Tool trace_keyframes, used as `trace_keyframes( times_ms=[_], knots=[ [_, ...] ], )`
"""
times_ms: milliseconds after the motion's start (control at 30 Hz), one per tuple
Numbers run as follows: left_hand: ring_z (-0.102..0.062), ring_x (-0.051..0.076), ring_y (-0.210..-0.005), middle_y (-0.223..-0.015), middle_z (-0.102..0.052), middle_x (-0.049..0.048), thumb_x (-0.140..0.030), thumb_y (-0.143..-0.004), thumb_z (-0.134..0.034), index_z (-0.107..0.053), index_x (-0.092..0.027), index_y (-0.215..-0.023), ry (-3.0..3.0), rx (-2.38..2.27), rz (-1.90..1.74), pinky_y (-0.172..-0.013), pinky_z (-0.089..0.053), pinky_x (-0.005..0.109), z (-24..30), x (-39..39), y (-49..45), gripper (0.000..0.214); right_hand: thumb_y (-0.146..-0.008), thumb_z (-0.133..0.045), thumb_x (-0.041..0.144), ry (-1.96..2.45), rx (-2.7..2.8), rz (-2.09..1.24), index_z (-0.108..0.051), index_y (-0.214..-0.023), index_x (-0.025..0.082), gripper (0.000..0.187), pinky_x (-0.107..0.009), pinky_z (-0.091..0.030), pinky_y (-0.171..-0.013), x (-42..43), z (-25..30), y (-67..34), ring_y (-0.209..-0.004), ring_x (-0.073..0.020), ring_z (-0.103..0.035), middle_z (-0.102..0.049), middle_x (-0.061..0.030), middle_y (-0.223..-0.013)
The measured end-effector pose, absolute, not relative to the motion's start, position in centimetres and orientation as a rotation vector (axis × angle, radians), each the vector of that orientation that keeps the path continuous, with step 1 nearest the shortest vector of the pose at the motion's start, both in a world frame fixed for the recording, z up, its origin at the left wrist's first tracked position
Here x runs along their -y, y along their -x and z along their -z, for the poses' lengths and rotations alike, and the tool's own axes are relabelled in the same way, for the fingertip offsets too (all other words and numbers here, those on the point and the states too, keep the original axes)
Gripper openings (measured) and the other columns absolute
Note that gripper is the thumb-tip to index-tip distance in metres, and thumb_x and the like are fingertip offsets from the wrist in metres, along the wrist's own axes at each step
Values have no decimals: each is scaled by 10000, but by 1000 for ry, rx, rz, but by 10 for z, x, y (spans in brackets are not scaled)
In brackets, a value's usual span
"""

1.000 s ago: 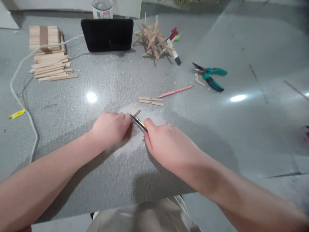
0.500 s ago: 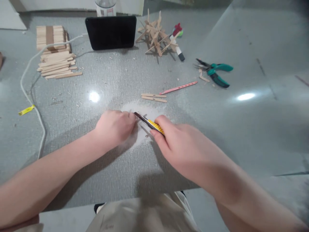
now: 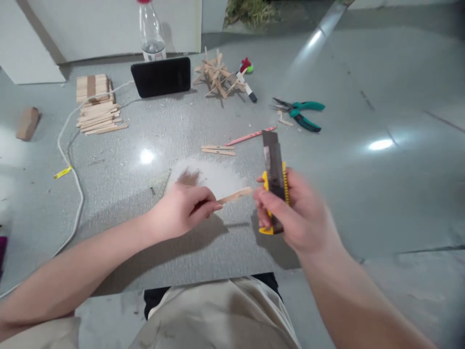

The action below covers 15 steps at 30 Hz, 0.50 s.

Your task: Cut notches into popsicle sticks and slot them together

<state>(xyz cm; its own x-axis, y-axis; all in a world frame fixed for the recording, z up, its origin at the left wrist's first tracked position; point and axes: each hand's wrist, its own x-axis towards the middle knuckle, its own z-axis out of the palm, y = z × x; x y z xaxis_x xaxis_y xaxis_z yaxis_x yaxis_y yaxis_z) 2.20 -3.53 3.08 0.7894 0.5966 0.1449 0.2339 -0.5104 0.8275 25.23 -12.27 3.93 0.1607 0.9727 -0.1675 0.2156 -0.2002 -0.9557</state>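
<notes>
Between thumb and fingers, my left hand (image 3: 185,206) pinches a wooden craft stick (image 3: 237,195) that points to the right. My right hand (image 3: 298,213) is wrapped round a yellow and black utility knife (image 3: 275,184), its wide blade out and pointing away from me. The knife is to the right of the stick's tip and appears apart from it. Below the hands lies a whitish patch (image 3: 207,172) on the grey table (image 3: 174,261). Just beyond it rest two craft sticks (image 3: 218,150) with small dark marks and a pink pencil (image 3: 250,136).
Teal-handled pliers (image 3: 303,114) lie open at the right. Behind stand a stick structure (image 3: 216,75), a marker (image 3: 247,87), a black phone (image 3: 162,77) and a bottle (image 3: 150,34). Stacked craft sticks (image 3: 98,116), a white cable (image 3: 78,179) and a wooden block (image 3: 28,123) are at left.
The knife has swung from slanting toward my left hand to upright, and moved right. The stick in my left hand has come into sight. The camera view has shifted, showing more of the background.
</notes>
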Motion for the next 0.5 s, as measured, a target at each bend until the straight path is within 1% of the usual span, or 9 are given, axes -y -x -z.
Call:
trace_keyframes(
  times_ms=[67, 100, 167, 300, 433, 500],
  knots=[
    [-535, 33, -483, -597, -637, -54, -204, -981, -607, -654, -139, -886, -2024, -631, -505, -530, -414, 147, -39, 47, -25, 124, -913, -678, 458, 1416, 1075, -1228, -506, -1082, 268, 308, -248, -464, -397, 128, -33, -246, -411, -82, -531, -615, 63, -769],
    [-537, 30, -476, -598, -641, -60, -198, -974, -620, -659, -138, -933, -2006, -640, -493, -527, -420, 139, -42, 52, -26, 83, -922, -677, 424, 1368, 1046, -1245, -507, -1083, 269, 281, -238, -462, -398, 130, -33, -243, -407, -75, -529, -616, 68, -763],
    [-540, 25, -464, -606, -646, -64, -204, -969, -636, -659, -138, -975, -1979, -654, -491, -515, -428, 128, -48, 63, -27, 71, -938, -667, 364, 1317, 1008, -1244, -510, -1067, 269, 224, -225, -457, -402, 133, -35, -238, -398, -68, -523, -616, 78, -726],
    [-577, 35, -478, -633, -656, -56, -250, -956, -663, -668, -146, -987, -1910, -661, -535, -508, -452, 130, -57, 76, -25, 109, -925, -683, 313, 1247, 957, -1252, -512, -1041, 273, 211, -231, -457, -409, 138, -43, -235, -398, -70, -520, -612, 84, -698],
    [-631, 67, -544, -662, -678, -38, -224, -944, -641, -679, -160, -975, -1878, -752, -523, -560, -504, 163, -65, 83, -23, 80, -903, -702, 311, 1200, 920, -1296, -507, -1014, 274, 227, -252, -464, -413, 140, -46, -233, -402, -82, -531, -590, 85, -686],
    [-640, 75, -552, -676, -692, -29, -222, -943, -622, -684, -171, -965, -1862, -791, -527, -560, -509, 174, -67, 85, -22, 83, -896, -703, 308, 1197, 908, -1320, -504, -1012, 278, 232, -256, -461, -415, 138, -47, -230, -402, -82, -527, -591, 83, -695]
  ],
)
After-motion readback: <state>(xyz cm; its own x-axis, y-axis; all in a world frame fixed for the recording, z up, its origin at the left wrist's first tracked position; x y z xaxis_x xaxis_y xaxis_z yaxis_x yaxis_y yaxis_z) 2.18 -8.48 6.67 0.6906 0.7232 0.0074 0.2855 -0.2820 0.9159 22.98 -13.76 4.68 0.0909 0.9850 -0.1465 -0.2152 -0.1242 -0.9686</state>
